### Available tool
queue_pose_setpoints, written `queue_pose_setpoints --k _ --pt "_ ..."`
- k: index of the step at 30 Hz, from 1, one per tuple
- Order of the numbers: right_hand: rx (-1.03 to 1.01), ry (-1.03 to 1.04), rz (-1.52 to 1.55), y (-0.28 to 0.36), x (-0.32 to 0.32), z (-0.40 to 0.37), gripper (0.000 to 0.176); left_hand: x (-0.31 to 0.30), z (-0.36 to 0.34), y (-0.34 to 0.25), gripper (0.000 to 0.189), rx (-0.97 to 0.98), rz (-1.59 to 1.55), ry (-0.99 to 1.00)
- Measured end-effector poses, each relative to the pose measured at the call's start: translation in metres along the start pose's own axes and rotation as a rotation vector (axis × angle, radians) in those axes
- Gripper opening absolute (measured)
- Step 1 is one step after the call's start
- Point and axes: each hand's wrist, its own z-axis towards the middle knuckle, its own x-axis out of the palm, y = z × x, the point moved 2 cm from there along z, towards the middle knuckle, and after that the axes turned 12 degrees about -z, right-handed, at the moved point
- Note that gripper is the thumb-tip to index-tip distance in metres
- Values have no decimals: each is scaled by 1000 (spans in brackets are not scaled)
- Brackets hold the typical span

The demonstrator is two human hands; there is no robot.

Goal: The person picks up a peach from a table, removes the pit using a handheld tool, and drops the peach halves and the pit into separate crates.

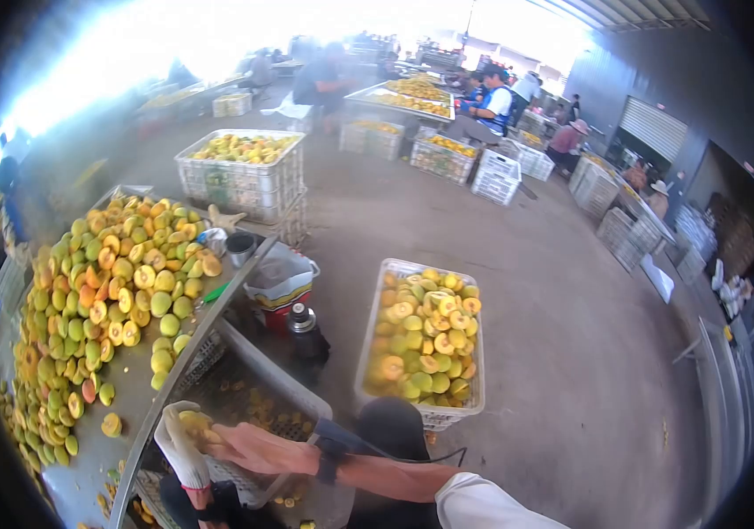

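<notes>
Sunlit packing shed, fruit-heaped table (134, 397): my gloved left hand (185, 454) grips a peach (196, 423), the fingers of my right hand (253, 448) too blurred to read; I should steady it over the crate (280, 377).

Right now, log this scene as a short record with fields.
left hand: gloved, curled round a peach
right hand: bare, against the same peach
table: bears a heap of fruit, whole and halved
crate: on the floor, full of fruit
background: people seated among more crates
</notes>
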Motion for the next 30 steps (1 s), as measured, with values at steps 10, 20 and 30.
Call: queue_pose_setpoints --k 10,20,30 --pt "55 -142 179 0 33 2 31 -7 1 24 40 162 -127 -106" --pt "27 190 263 16 7 -2 20 -17 -1 10 47 63 -56 60" --pt "-15 143 71 9 17 9 26 -27 -6 13 49 132 -21 -121"
